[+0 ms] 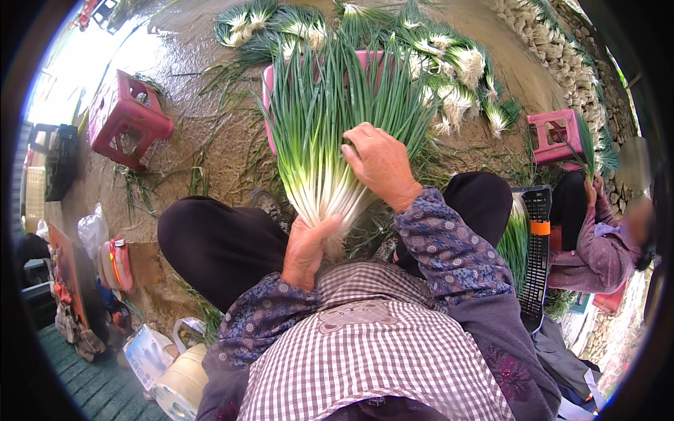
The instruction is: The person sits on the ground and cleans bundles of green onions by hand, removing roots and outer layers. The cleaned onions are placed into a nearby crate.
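A fanned bunch of green onions (pixel 321 158) lies before me, its green tops spread over a pink plastic stool (pixel 269 100) and its white, rooted ends towards my lap. My left hand (pixel 308 247) grips the white stems just above the roots, thumb across them. My right hand (pixel 382 163) rests at the right side of the bunch, fingers bent against the leaves and stems; whether it pinches any of them I cannot tell. Beyond the stool, more green onion bundles (pixel 466 66) lie on the wet ground with their roots showing.
Pink stools stand at the left (pixel 131 121) and right (pixel 555 134). A black crate (pixel 534 252) holding green onions is by my right knee. A co-worker (pixel 600 252) sits beyond it, holding green onions. Long rows of onions (pixel 568 68) lie upper right; loose leaves litter the ground.
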